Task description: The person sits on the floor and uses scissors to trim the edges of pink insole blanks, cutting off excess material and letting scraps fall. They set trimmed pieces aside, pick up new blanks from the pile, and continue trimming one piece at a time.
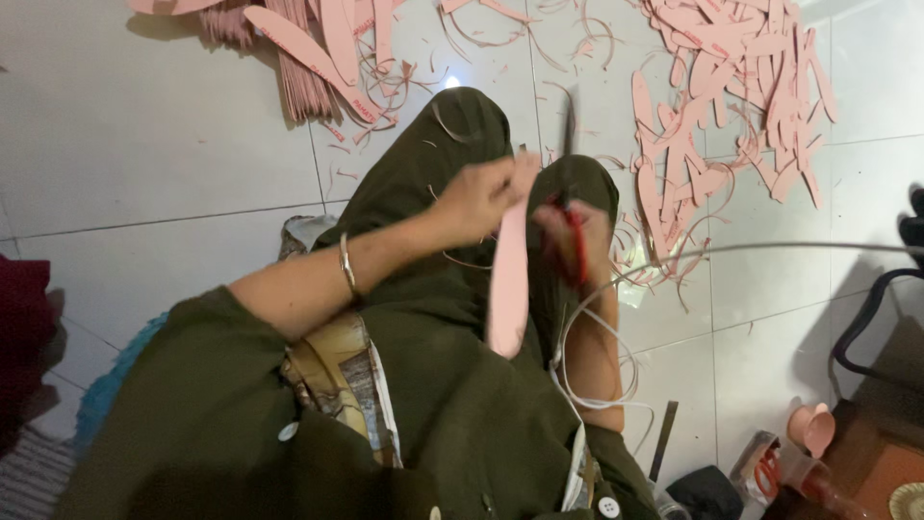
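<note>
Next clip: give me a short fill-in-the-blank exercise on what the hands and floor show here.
1. The left hand holds a long ____ strip.
2. The right hand grips scissors with ____ handles.
3. A bracelet sits on the ____ wrist.
4. Cut pink pieces lie on the tiled ____.

Missing words: pink; red; left; floor

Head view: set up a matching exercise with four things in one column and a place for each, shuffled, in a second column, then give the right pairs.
Things:
1. long pink strip
2. red-handled scissors
3. silver bangle
4. heap of pink cut pieces

Places:
A. on the tiled floor, at upper right
B. around the wrist of the left hand
C. pinched at its top end by the left hand, hanging over the lap
D. in the right hand, beside the strip

Pairs: 1-C, 2-D, 3-B, 4-A
</note>
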Available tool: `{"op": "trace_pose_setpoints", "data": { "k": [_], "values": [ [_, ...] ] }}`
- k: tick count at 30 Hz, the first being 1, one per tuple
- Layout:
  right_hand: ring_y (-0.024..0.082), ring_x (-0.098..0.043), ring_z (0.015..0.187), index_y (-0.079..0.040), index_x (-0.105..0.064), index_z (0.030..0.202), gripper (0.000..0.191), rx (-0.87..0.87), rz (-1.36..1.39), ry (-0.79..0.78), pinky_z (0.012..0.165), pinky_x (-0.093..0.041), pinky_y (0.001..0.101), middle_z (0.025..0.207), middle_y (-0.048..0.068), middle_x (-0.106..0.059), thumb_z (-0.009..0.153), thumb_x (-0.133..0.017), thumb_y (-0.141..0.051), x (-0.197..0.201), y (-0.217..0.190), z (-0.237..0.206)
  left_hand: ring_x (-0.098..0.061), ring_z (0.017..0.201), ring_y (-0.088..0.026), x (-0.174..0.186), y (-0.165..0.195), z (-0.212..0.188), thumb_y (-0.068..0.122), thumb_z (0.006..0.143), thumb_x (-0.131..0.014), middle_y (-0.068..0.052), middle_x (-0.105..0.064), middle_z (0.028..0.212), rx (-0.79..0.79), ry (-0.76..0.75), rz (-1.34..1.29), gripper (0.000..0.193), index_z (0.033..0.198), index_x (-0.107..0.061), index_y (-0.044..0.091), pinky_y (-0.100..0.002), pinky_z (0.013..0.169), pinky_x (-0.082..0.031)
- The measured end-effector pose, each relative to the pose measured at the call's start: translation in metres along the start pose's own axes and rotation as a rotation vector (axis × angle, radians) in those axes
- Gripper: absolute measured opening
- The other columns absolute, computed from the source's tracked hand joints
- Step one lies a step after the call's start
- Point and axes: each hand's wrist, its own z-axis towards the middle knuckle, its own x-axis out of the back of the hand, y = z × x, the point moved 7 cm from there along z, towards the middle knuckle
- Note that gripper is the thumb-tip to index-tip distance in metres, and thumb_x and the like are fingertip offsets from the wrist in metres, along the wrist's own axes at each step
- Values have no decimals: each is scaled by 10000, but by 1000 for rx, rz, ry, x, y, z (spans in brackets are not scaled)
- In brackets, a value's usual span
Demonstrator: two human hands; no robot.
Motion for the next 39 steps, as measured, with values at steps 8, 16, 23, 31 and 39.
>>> {"op": "trace_pose_setpoints", "data": {
  "k": [8,16,23,31,39],
  "values": [
    [44,-597,692,-33,-726,1062,192,369,-132,101,622,-471,208,809,-12,-671,905,-783,-128,36,-76,5,-690,805,-362,0,35,48,152,910,-607,-132,-698,826,-480,-277,581,128,990,-694,104,-488,650,-520],
    [111,-534,576,-28,-660,943,141,265,44,177,531,-407,255,694,54,-601,924,-731,-148,13,-52,9,-652,995,-294,34,83,43,207,825,-718,-87,-662,995,-674,134,745,198,980,-662,97,-443,837,-505],
    [143,-584,573,9,-612,951,171,341,572,64,543,-460,273,668,64,-604,1022,-596,-147,-20,-45,-14,-641,917,-203,15,29,14,281,914,-756,-85,-672,986,-42,-53,-113,298,1042,-629,44,-383,818,-522],
    [108,-569,688,8,-635,1153,261,190,441,-97,672,-531,285,796,-5,-559,1016,-663,-212,-34,3,-7,-679,873,-110,13,-20,18,118,994,-617,-67,-680,1006,175,6,-535,201,1148,-568,-2,-280,738,-605],
    [81,-492,870,7,-592,1328,478,280,104,-233,787,-416,228,958,-26,-553,982,-601,-323,-42,2,-34,-650,895,-99,18,-11,15,10,968,-651,-48,-651,1033,177,-96,-798,264,1201,-532,36,-277,749,-589]
  ]
}}
